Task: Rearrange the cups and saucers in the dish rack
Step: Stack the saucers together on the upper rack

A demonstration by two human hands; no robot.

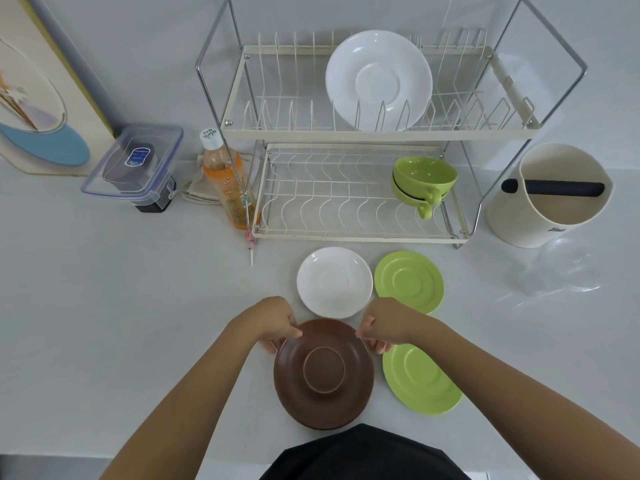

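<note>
A brown saucer (323,374) is tilted with its underside toward me, low over the counter. My left hand (275,322) pinches its upper left rim and my right hand (384,323) pinches its upper right rim. On the counter lie a white saucer (334,282) and two green saucers (410,280) (422,379). The two-tier dish rack (360,237) holds a white saucer (379,79) upright in the top tier. Two stacked green cups (424,181) sit at the right of the bottom tier.
An orange drink bottle (227,178) stands against the rack's left side, with a clear plastic box (135,164) and folded cloths further left. A cream knock-box tub (550,195) stands right of the rack. Clear plastic wrap (557,271) lies in front of it.
</note>
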